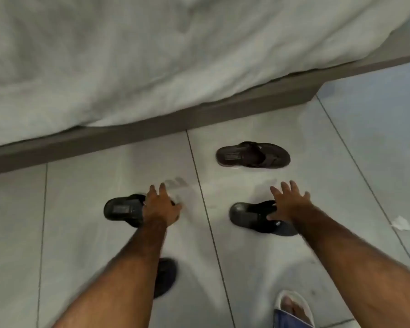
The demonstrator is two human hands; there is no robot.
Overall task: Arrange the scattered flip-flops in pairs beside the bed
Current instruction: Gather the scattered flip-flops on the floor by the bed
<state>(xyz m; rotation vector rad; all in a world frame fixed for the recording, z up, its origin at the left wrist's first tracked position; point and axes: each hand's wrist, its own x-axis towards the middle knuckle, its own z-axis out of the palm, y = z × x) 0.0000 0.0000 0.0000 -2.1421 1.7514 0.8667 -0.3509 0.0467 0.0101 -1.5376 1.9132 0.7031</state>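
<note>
Reaching down from above, two bare arms stretch toward dark flip-flops scattered on a pale tiled floor point(258, 268) beside a bed point(199, 119). The left hand point(160, 208) lies over the toe end of one flip-flop point(123, 209), fingers spread and curving down onto it; whether its grip has closed on the sandal cannot be told. The right hand point(288, 204) hovers with fingers fanned wide, its grip loose and holding nothing, above the strap of a second flip-flop point(253, 216), thumb close to or touching the sole (motion blur makes contact unclear). These two sandals lie well apart, both with heels pointing left. A third, brown flip-flop point(252, 154) rests alone nearer the bed, just in front of its dark wooden base, also heel to the left. A fourth dark flip-flop point(165, 276) sits lower in view, mostly hidden behind the left forearm. White rumpled bedding point(152, 55) hangs over the bed's edge across the top of the view. At the bottom right, the person's foot in a white slipper point(294, 304) shows, and a small scrap of white paper point(400, 223) lies on the floor at far right.
</note>
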